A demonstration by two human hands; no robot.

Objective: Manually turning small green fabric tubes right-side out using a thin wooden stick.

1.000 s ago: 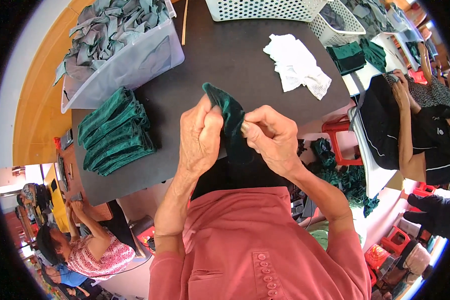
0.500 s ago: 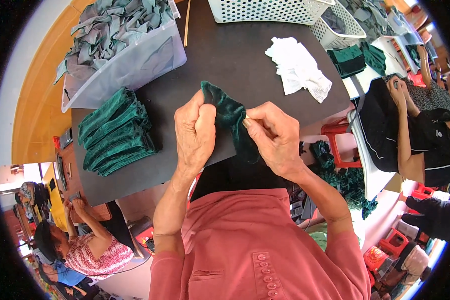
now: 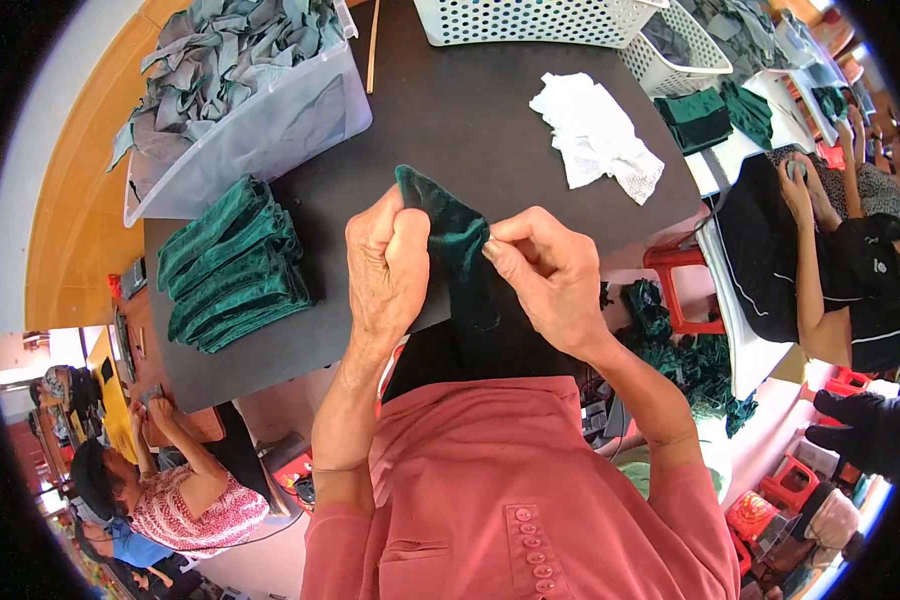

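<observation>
A piece of dark green velvet fabric [image 3: 452, 235] is held up between both my hands, above the near edge of the dark table [image 3: 420, 120]. My left hand [image 3: 388, 265] is closed in a fist around its left end, with a corner poking up past the thumb. My right hand [image 3: 550, 270] pinches the right edge of the cloth between thumb and forefinger. The lower end of the fabric hangs down between the hands. Left of my left hand lies a stack of folded green velvet pieces [image 3: 232, 268].
A clear plastic bin [image 3: 310, 125] heaped with grey-green cloth stands at the back left, beside a thin wooden stick [image 3: 373, 45]. White cloth [image 3: 598, 135] lies on the right. White perforated baskets [image 3: 530, 25] line the back. A red stool [image 3: 682, 285] and co-workers flank the table.
The green velvet has shifted slightly left, and its hanging end has swung left. My hands keep nearly the same hold.
</observation>
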